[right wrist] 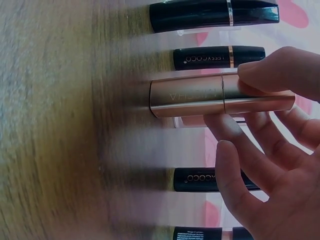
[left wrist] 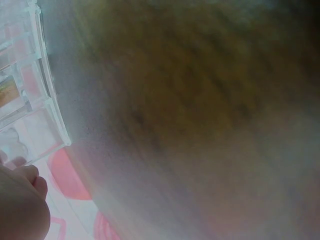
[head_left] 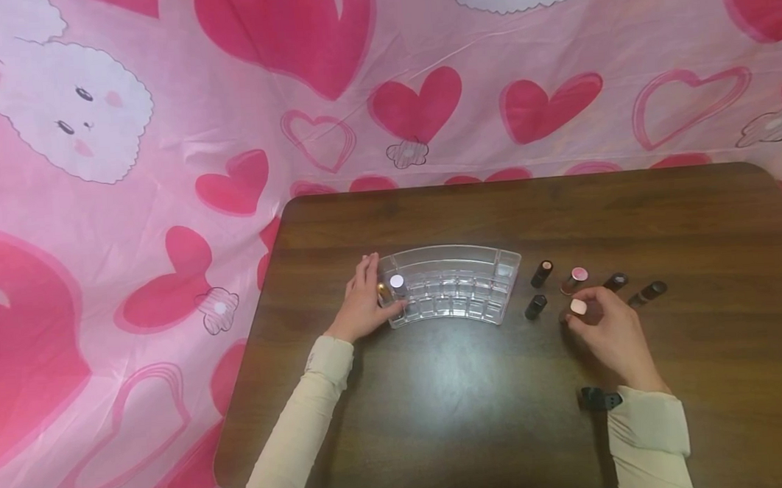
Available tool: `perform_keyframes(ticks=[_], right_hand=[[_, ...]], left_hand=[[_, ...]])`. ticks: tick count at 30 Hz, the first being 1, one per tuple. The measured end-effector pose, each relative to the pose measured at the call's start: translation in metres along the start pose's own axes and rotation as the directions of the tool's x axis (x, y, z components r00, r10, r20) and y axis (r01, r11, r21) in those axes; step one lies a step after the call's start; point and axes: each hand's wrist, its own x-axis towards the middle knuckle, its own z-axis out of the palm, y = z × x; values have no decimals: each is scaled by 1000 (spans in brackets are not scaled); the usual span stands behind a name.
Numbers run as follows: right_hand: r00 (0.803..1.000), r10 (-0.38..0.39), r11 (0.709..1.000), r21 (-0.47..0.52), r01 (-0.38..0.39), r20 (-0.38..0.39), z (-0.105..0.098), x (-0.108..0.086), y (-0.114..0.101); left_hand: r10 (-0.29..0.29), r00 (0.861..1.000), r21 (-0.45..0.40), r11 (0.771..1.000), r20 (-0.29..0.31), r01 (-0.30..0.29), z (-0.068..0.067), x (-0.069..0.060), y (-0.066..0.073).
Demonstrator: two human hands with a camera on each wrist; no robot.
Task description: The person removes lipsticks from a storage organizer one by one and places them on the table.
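Note:
A clear, curved acrylic organizer (head_left: 454, 254) with many small compartments lies on the table. My left hand (head_left: 362, 302) rests against its left end, fingers extended along the side and thumb at the front. Beside that thumb, a white-topped lipstick (head_left: 397, 281) and a gold-coloured one (head_left: 383, 291) stand in the left compartments. My right hand (head_left: 611, 330) pinches a rose-gold lipstick (right wrist: 187, 95) between thumb and fingers, upright; whether its base touches the table I cannot tell. The left wrist view catches only part of the left hand (left wrist: 22, 202) by the organizer's end.
Right of the organizer stand several other lipsticks: a black one with a rosy top (head_left: 542, 273), a short black one (head_left: 536, 307), a pink-topped one (head_left: 575, 279), and two dark ones (head_left: 615, 282) (head_left: 649, 293) farther right. Behind the wooden table (head_left: 438, 389) hangs a pink heart-print cloth (head_left: 328, 48).

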Motion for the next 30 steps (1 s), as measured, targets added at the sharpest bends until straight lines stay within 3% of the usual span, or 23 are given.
perform_keyframes(ticks=[18, 30], right_hand=[[998, 45, 999, 10, -45, 55, -2, 2, 0], [999, 35, 999, 11, -36, 42, -4, 1, -2]], left_hand=[[15, 1000, 13, 1000, -1, -15, 0, 1, -1], [3, 1000, 8, 1000, 0, -3, 0, 0, -1]])
